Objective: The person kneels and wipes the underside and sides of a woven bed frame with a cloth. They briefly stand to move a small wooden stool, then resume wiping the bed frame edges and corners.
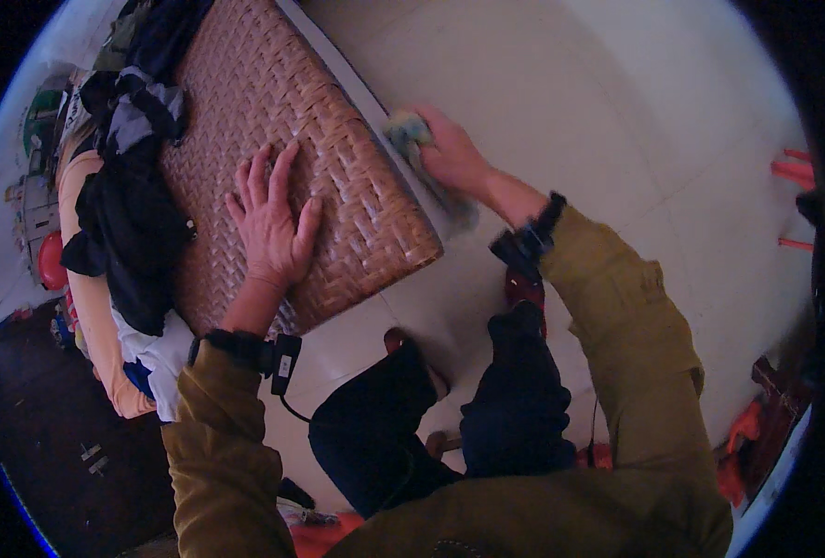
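My left hand (271, 222) rests palm down with spread fingers on a brown woven-cane surface (357, 230), perhaps a bench or bed top. My right hand (454, 150) grips a crumpled cloth (410, 131) in pale green and yellow tones. It is held beside the pale side edge (370, 97) that runs along the woven top. Blur around this hand hides the cloth's lower part, and I cannot tell whether it touches the edge.
Black and grey clothes (133, 209) lie along the woven top's left side, over a peach cushion-like roll (88, 279). A white cloth (158, 356) hangs below them. A dark cabinet (71, 432) stands at lower left. Pale floor tiles (594, 104) spread to the right.
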